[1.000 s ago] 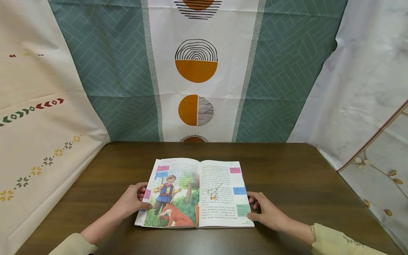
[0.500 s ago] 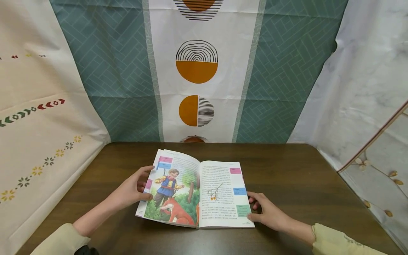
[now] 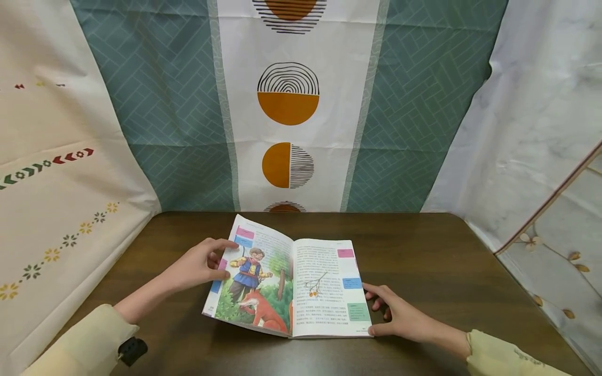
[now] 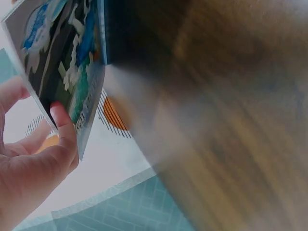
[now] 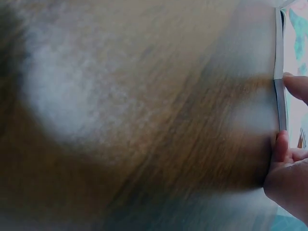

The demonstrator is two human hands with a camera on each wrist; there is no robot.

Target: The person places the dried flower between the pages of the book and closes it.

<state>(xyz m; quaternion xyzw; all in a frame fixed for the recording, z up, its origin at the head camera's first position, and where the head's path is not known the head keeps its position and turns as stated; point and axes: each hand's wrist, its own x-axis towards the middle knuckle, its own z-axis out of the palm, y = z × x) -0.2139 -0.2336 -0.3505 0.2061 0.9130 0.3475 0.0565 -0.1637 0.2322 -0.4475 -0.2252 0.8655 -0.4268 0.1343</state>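
An open book lies on the table, its left half raised and tilted, its right half low. The left page shows a painted figure and a red fox; the right one carries text. With thumb on the page and fingers behind, my left hand grips the left edge. The left wrist view shows the book's colourful cover from below, fingertips pressed against it. My right hand holds the lower right edge, thumb at the page corner and fingers curled at the side. In the right wrist view those fingers touch the book's edge.
The dark wooden table runs back to a green and white patterned cloth. A cream cloth hangs at the left and a marbled one at the right. A black band sits by the left sleeve.
My left hand has lifted the book's left half off the table, moving slightly up and right. The right thumb has slid down toward the page corner; the right half stays low.
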